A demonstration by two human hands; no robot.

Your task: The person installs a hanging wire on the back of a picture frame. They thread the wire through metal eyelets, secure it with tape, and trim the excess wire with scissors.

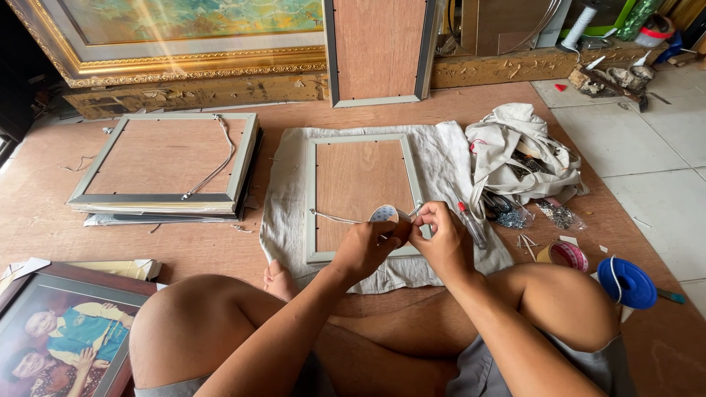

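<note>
A picture frame [321,191] lies face down on a pale cloth [287,191] in front of my knees, its brown backing board up. My left hand [365,246] grips a small roll of tape [384,215] over the frame's lower right corner. My right hand [443,237] pinches at the roll's edge, fingers closed on the end of the tape. A white cord [334,218] runs from the frame's left rail toward my hands.
A stack of face-down frames [165,158] lies at left, a framed photo [62,331] at lower left. To the right are a screwdriver [471,223], a canvas bag [518,151], bags of small hardware [555,213], a tape roll [568,255] and a blue spool [626,281]. Gilt frames [184,62] lean behind.
</note>
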